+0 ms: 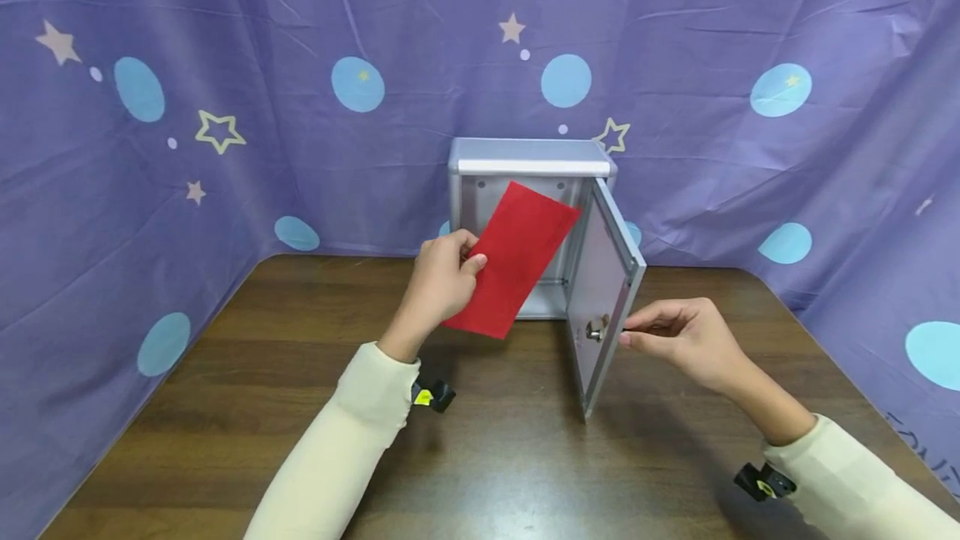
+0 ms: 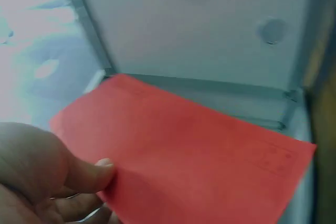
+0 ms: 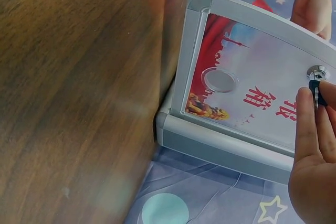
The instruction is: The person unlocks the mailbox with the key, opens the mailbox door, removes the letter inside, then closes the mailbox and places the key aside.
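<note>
My left hand (image 1: pixel 447 277) pinches a red envelope (image 1: pixel 527 257) by its left edge, thumb on top, in front of the opening of a metal box (image 1: pixel 532 155). The left wrist view shows the red envelope (image 2: pixel 199 156) slanting across the box's mouth. The box's door (image 1: pixel 603 298) stands swung out to the right, with a lock (image 1: pixel 595 331) on its inner face. At the door's outer side my right hand (image 1: pixel 693 340) pinches a key; in the right wrist view the black-headed key (image 3: pixel 314 88) sits in the lock cylinder (image 3: pixel 317 71), a ring hanging from it.
The box stands at the back of a brown wooden table (image 1: pixel 480 440). A purple curtain (image 1: pixel 420 7) with stars and blue dots surrounds the table's back and sides. The door's front carries a printed panel with red characters (image 3: pixel 260 99) and a round window (image 3: pixel 220 80).
</note>
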Demonstrator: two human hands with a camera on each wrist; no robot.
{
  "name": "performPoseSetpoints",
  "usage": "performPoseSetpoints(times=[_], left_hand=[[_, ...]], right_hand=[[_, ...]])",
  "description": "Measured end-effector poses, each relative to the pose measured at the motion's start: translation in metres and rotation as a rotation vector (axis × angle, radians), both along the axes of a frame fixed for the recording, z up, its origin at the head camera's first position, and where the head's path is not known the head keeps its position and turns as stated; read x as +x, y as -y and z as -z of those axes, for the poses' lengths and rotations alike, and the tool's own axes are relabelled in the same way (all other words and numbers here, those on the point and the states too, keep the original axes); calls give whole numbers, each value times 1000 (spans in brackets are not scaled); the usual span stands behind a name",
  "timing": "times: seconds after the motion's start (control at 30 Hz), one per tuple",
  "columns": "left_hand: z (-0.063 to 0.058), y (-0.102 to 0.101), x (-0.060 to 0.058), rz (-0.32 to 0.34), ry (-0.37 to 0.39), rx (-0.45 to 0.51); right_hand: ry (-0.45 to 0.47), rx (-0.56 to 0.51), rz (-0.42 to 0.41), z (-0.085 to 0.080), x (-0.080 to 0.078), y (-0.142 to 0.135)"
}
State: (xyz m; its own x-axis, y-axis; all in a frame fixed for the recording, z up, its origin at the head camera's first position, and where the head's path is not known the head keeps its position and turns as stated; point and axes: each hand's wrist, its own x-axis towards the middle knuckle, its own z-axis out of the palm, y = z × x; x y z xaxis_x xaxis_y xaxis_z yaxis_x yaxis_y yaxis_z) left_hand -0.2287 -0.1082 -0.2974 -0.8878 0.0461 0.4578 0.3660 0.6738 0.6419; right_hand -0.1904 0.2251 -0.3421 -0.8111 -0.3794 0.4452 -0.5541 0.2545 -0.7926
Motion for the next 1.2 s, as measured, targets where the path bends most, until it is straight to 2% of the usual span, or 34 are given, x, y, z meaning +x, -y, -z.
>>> performPoseSetpoints(times=[0.13,0.33,0.53,0.73,0.93,1.2], left_hand=[[-17,12,9,50,48,-12],[-34,26,23,71,52,42],[-45,41,30,114,70,138],[-51,63,31,148,32,213],[-54,89,29,88,32,288],[-52,117,25,19,57,334]], right_hand=[[3,-2,3,-1,1,-1],[12,4,3,-2,-1,0],[9,8,7,-2,-1,-1],[18,3,9,-2,0,-2],[33,-4,-1,-2,-1,-3],[48,-26,-16,-1,-2,-3]])
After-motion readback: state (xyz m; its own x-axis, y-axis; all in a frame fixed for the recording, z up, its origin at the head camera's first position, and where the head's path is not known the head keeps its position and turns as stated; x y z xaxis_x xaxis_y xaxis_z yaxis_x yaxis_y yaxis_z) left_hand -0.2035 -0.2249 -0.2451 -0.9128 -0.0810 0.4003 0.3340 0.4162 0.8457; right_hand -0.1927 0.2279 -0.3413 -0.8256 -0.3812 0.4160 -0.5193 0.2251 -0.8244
